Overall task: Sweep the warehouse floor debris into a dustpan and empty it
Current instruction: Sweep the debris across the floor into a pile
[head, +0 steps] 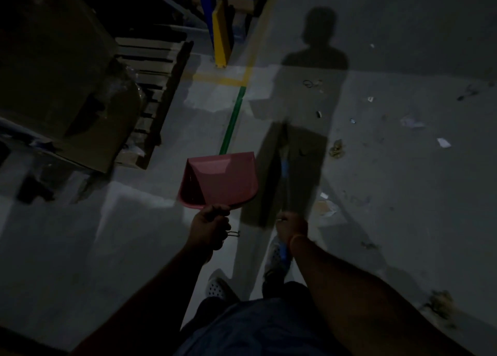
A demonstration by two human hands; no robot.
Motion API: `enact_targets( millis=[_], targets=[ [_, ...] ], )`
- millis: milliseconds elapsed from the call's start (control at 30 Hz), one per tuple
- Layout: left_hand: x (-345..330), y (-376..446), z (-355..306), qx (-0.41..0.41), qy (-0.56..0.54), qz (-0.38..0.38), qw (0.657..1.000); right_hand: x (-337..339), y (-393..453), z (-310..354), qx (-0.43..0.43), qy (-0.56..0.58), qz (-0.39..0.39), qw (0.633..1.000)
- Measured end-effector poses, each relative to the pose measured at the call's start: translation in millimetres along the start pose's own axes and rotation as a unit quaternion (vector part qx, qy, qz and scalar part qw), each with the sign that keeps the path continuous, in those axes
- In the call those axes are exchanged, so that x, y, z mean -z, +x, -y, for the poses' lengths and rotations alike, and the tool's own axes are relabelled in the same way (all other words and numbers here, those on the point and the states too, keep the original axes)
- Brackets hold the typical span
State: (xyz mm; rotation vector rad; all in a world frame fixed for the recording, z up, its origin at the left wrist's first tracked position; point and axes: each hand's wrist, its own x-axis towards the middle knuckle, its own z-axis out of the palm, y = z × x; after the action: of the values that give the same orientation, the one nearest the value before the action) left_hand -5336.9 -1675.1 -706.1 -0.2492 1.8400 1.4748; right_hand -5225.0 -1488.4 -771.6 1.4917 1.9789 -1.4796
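A pink dustpan (pixel 223 179) hangs in front of me above the grey floor, and my left hand (pixel 208 226) grips its handle from behind. My right hand (pixel 291 228) is curled round a blue broom handle (pixel 284 167) that runs forward and down into my shadow; the broom's head is lost in the dark. Scraps of paper (pixel 443 142) and clumps of debris (pixel 337 148) lie scattered over the floor to the right, with another clump (pixel 441 306) near my right arm.
A wooden pallet (pixel 158 86) loaded with wrapped cardboard boxes (pixel 59 67) stands at the left. A blue rack post with a yellow guard (pixel 222 35) rises ahead. Green floor tape (pixel 232 119) and yellow tape (pixel 223 80) mark the aisle. My feet in white shoes (pixel 217 288) are below.
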Motion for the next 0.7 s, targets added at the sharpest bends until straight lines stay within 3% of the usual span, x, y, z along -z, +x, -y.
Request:
enact_targets(
  millis=[200,433,600,700],
  targets=[
    [-18.4,0.2,-7.2,-0.013,0.026,0.025,0.999,9.7,2.2,-16.9,-0.064,0.078,0.013,0.995],
    [-25.0,-0.6,-6.4,-0.016,0.034,0.051,0.998,33.7,-9.1,-37.9,-0.141,0.034,-0.125,0.982],
    [-9.2,-2.3,-2.2,0.0,0.018,0.062,0.998,11.3,-24.9,-55.4,-0.115,0.016,-0.15,0.982],
    [9.4,-4.8,-2.6,0.001,0.011,0.057,0.998,-6.9,-30.6,-55.5,-0.077,-0.008,-0.125,0.989]
  ],
)
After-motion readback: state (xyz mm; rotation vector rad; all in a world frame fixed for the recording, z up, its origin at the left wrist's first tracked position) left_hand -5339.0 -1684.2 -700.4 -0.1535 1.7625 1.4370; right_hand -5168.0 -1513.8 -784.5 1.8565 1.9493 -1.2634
